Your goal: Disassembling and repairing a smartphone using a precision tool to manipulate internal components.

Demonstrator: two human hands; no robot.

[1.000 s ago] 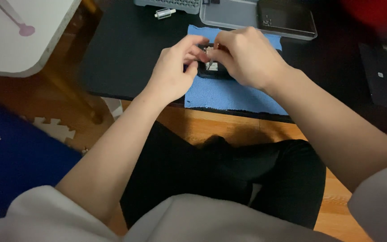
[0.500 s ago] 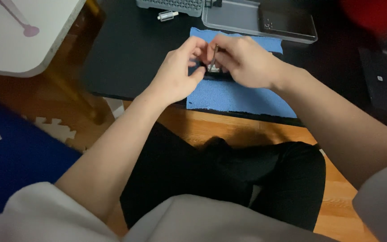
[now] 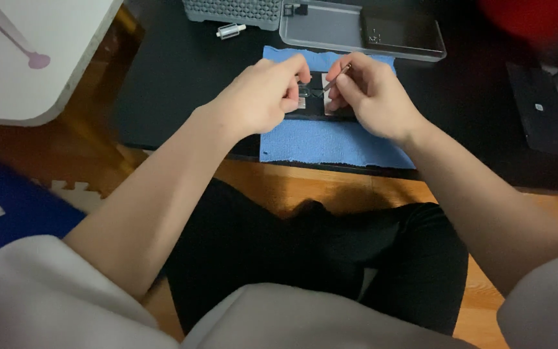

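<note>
A small dark device [image 3: 312, 102] lies on a blue cloth [image 3: 330, 139] on the black table [image 3: 182, 77]. My left hand [image 3: 263, 97] pinches the device's left side with curled fingers. My right hand [image 3: 369, 94] holds a thin stick-like tool [image 3: 338, 75] between thumb and fingers, its tip pointing down at the device. Both hands hide most of the device.
A grey tray [image 3: 363, 29] and a grey perforated box [image 3: 234, 10] stand at the table's back. A small white cylinder [image 3: 230, 30] lies near the box. A black flat object [image 3: 540, 110] lies at the right. A white table [image 3: 27, 52] stands to the left.
My hands have drawn slightly apart over the device, and the thin tool in my right hand now shows. The view has shifted a little.
</note>
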